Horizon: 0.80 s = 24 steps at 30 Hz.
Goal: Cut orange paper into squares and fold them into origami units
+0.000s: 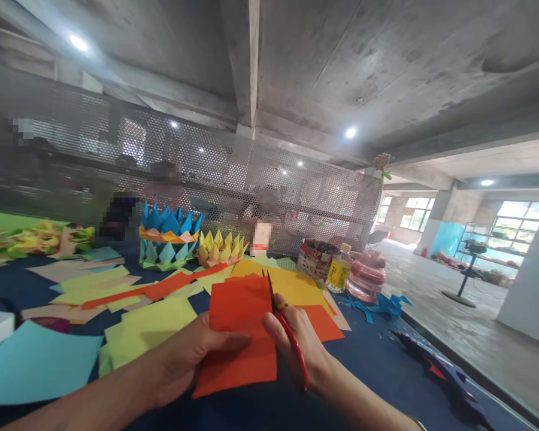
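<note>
Red-orange paper and scissors, both hands occupied.
Left hand [184, 359] pinches the red-orange paper [240, 335], thumb on top; right of that sheet, right hand [299, 335] grips red-handled scissors [291, 338], blades at its upper right edge; blade gap unclear.

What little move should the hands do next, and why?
I think the right hand could gently squeeze the red-handled metal scissors for one small snip. The dark blades look slightly apart at the right edge of the orange-red paper sheet, and the left hand grips that sheet, which should help steady it.
</note>
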Available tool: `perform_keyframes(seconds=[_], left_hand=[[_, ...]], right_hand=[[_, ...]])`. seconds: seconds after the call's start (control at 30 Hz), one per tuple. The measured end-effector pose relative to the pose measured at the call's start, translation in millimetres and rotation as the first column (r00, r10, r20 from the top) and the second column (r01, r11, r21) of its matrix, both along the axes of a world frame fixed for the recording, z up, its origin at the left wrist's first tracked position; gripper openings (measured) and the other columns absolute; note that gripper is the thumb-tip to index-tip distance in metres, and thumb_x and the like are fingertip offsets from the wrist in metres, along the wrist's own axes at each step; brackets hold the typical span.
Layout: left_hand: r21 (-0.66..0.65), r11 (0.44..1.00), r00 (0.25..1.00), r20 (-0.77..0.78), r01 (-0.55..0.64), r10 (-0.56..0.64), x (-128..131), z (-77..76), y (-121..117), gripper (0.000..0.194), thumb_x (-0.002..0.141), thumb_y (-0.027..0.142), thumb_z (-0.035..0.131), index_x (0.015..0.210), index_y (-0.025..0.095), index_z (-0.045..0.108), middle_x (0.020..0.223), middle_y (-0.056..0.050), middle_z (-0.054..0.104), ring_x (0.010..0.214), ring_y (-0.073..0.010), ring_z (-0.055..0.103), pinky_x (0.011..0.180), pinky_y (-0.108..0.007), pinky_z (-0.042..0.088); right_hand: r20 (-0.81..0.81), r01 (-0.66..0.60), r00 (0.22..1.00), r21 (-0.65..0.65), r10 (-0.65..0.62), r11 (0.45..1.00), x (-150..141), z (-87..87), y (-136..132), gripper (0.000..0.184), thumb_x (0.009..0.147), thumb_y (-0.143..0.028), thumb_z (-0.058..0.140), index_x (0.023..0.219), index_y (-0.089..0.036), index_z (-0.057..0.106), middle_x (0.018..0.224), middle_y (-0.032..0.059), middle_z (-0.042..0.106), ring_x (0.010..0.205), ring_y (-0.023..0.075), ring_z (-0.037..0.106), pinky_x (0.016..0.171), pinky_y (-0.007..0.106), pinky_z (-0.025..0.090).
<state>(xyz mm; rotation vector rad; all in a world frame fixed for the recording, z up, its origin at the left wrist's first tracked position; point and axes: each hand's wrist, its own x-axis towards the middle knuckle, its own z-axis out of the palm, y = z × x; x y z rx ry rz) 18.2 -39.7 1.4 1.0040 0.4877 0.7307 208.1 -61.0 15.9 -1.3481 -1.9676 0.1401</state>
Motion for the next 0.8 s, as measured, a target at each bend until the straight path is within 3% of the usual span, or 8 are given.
perform_keyframes(seconds=[0.23, 0.4, 0.53, 0.63, 0.7, 0.8], left_hand=[[-0.006, 0.999, 0.999, 0.024, 0.036, -0.036, 1, -0.1, 2, 0.044, 0.067, 0.025, 0.084, 0.109, 0.021, 0.073, 0.101, -0.009, 0.078, 0.097, -0.0320, 0.072, 0.090, -0.044, 0.053], [-0.014, 0.999, 0.999, -0.007, -0.053, 0.053, 3, 2.5, -1, 0.045, 0.058, 0.026, 0.088, 0.100, 0.019, 0.075, 0.100, -0.009, 0.078, 0.088, -0.0313, 0.074, 0.086, -0.042, 0.054], [-0.005, 0.999, 0.999, 0.007, -0.042, 0.042, 4, 2.1, 1, 0.037, 0.059, 0.027, 0.088, 0.094, 0.018, 0.076, 0.098, -0.008, 0.079, 0.087, -0.0291, 0.074, 0.090, -0.039, 0.053], [-0.001, 0.998, 0.998, 0.018, -0.056, 0.056, 4, 0.0, 3, 0.040, 0.061, 0.024, 0.086, 0.099, 0.020, 0.076, 0.100, -0.006, 0.078, 0.095, -0.0297, 0.073, 0.091, -0.039, 0.053], [0.003, 0.997, 0.997, -0.013, -0.078, 0.078, 4, -2.4, 4, 0.042, 0.060, 0.022, 0.086, 0.100, 0.021, 0.076, 0.101, -0.005, 0.078, 0.097, -0.0299, 0.072, 0.091, -0.039, 0.053], [0.033, 0.998, 0.997, -0.049, -0.049, 0.051, 2, -5.7, 7, 0.041, 0.060, 0.021, 0.086, 0.100, 0.020, 0.076, 0.105, -0.006, 0.077, 0.096, -0.0287, 0.073, 0.089, -0.037, 0.054]], right_hand=[[-0.032, 0.018, 0.999, -0.042, -0.019, 0.999, -3, 0.3, -1, 0.043, 0.093, -0.058, 0.038, 0.068, -0.023, 0.040, 0.058, -0.0034, 0.042, 0.052, 0.0131, 0.039, 0.052, 0.026, 0.029], [-0.070, 0.040, 0.997, -0.054, -0.044, 0.998, -2, 0.7, 0, 0.048, 0.094, -0.061, 0.036, 0.070, -0.020, 0.046, 0.064, -0.0001, 0.051, 0.060, 0.0144, 0.047, 0.057, 0.026, 0.034], [-0.169, 0.026, 0.985, -0.067, -0.037, 0.997, -2, -1.7, 4, 0.051, 0.094, -0.062, 0.035, 0.065, -0.021, 0.042, 0.062, -0.0004, 0.050, 0.056, 0.0129, 0.045, 0.055, 0.025, 0.034], [-0.384, 0.022, 0.920, -0.136, -0.074, 0.990, -4, -2.5, 8, 0.052, 0.093, -0.066, 0.032, 0.067, -0.022, 0.042, 0.053, -0.0035, 0.044, 0.047, 0.0121, 0.044, 0.048, 0.024, 0.034], [-0.554, -0.062, 0.831, -0.177, -0.047, 0.982, -6, -0.3, 10, 0.051, 0.091, -0.068, 0.034, 0.071, -0.022, 0.042, 0.049, -0.0062, 0.041, 0.041, 0.0119, 0.044, 0.044, 0.024, 0.035], [-0.652, -0.175, 0.756, -0.123, 0.053, 0.977, -8, 6.9, 9, 0.042, 0.079, -0.061, 0.059, 0.082, -0.021, 0.045, 0.058, -0.0072, 0.044, 0.048, 0.0118, 0.050, 0.049, 0.024, 0.043]])
